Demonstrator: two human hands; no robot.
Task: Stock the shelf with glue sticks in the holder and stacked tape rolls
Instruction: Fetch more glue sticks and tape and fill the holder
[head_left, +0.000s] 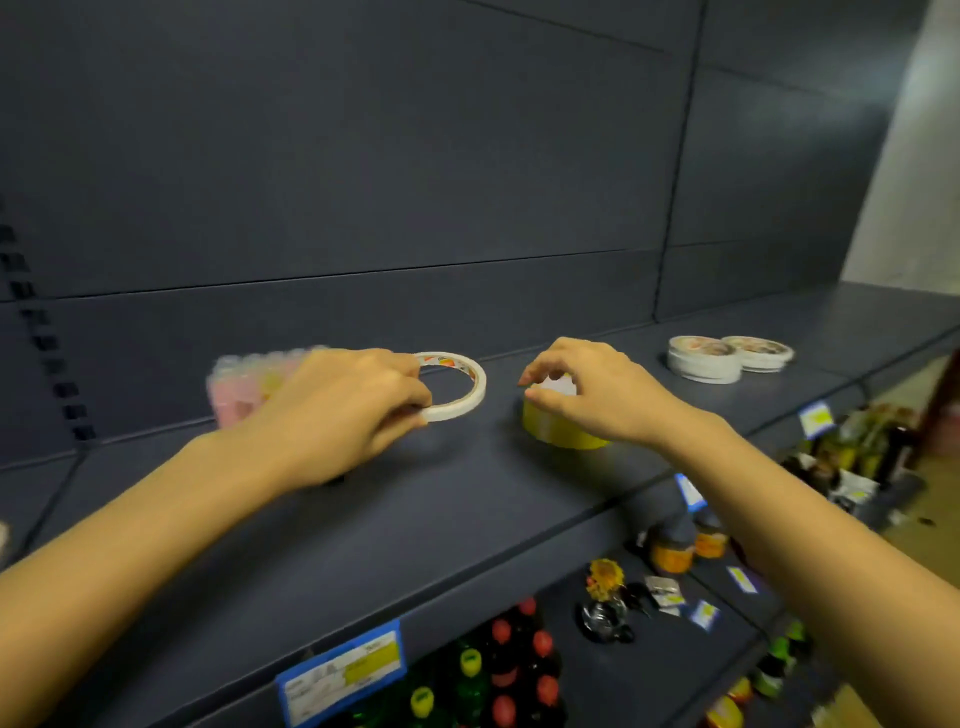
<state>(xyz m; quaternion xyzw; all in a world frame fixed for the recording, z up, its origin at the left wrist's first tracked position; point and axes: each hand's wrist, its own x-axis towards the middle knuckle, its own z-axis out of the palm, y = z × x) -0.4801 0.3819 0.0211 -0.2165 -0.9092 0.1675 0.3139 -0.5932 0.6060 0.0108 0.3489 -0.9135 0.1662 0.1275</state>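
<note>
Left hand (343, 410) grips a thin white tape roll (457, 387) on the shelf (415, 499). Right hand (597, 389), fingers curled, touches the yellow tape roll (556, 428).

Dim, even light; soft blur throughout, wide-angle bending at edges.

A dark grey shelf (363, 525) is seen. On it, far left, a blurred pink and yellow pack (244, 382) is set; a thin white tape roll (470, 395) lies flat beside it. A yellow roll (558, 428) stands right of centre, and two low stacks of white tape rolls (704, 358) are placed far right.
</note>
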